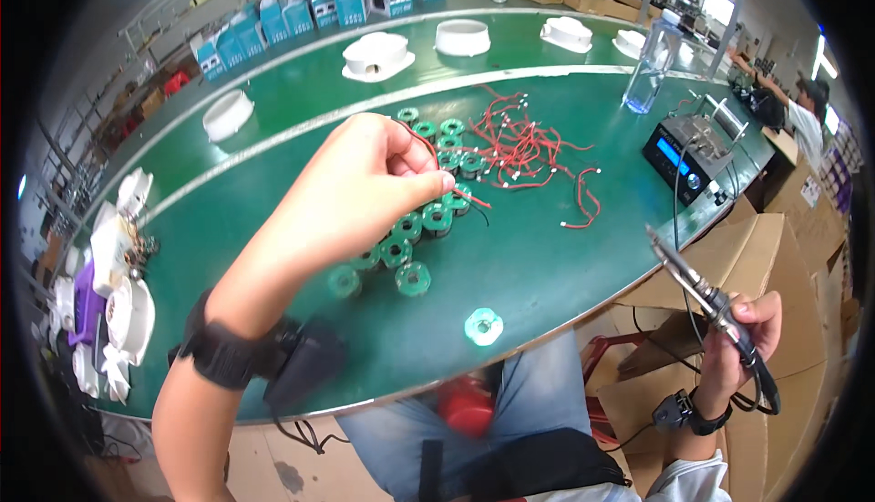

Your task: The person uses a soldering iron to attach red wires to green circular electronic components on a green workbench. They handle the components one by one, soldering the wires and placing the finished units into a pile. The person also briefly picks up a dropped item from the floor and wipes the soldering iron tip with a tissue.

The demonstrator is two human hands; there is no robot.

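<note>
My left hand [378, 174] is closed in a pinch on a red and black wire [469, 197], whose loose ends stick out past the fingertips. Below it, several round green circuit boards on dark cylindrical parts [396, 251] stand grouped on the table. One round green board [483, 327] lies by itself near the front edge. Over at the right, beyond the table edge, my right hand [743, 338] grips a soldering iron [702, 292] by its handle, tip up and to the left. A tangled pile of red wires with white connectors [519, 142] lies beyond the boards.
A black soldering station [685, 157] with a blue display sits at the right, near a clear bottle [652, 64]. White round housings [375, 53] stand on the far green strip, with blue boxes [351, 2] behind. White parts [129, 315] crowd the left edge. A cardboard box [752, 256] stands right.
</note>
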